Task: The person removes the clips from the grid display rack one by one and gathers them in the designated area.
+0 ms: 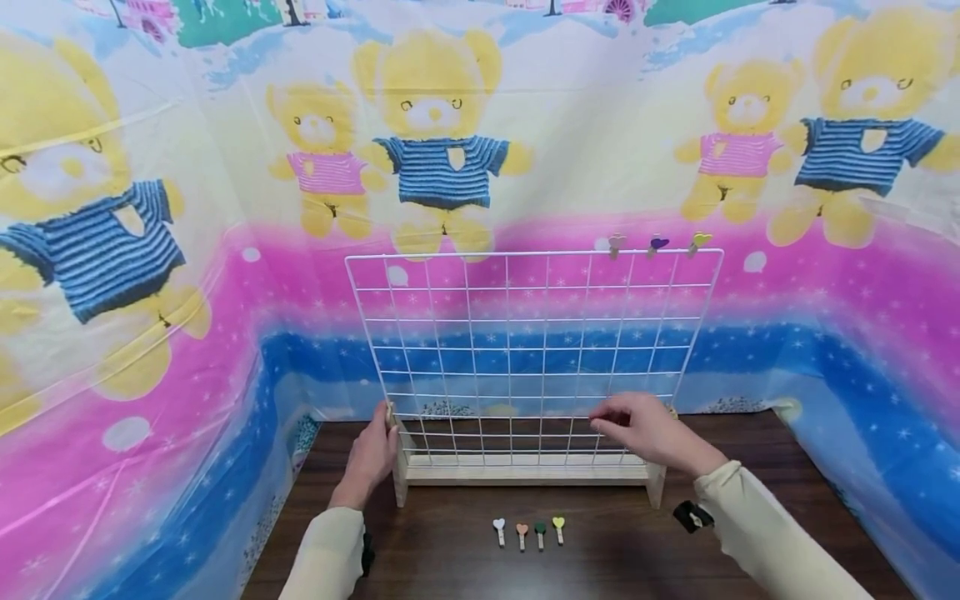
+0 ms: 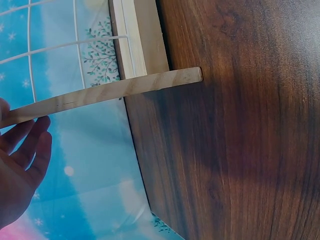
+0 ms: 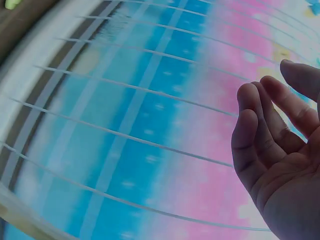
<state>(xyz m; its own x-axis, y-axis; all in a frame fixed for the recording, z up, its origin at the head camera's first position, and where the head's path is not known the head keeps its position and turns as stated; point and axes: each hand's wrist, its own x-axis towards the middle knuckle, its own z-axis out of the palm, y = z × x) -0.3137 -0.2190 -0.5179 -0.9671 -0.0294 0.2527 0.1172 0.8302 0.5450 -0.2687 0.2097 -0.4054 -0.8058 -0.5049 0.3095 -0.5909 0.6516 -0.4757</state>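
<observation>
A white wire grid (image 1: 507, 347) stands upright in a wooden base (image 1: 525, 477). My left hand (image 1: 369, 454) holds the wooden side post (image 2: 105, 93) at the grid's left, with thumb and fingers on either side of it in the left wrist view. In front of the grid's lower right hovers my right hand (image 1: 637, 427), its fingers (image 3: 245, 130) loosely bent and nothing between them. Three heart-topped clothespins, a pale pink one (image 1: 617, 243), a purple one (image 1: 657, 243) and a yellow one (image 1: 700, 242), are clipped on the grid's top wire at the right.
Several small heart clothespins lie in a row on the dark wood table (image 1: 435, 542) before the base: a white one (image 1: 500, 532), an orange one (image 1: 522, 536), a green one (image 1: 540, 536) and a yellow one (image 1: 558, 531). A bear-print cloth (image 1: 585, 167) hangs behind.
</observation>
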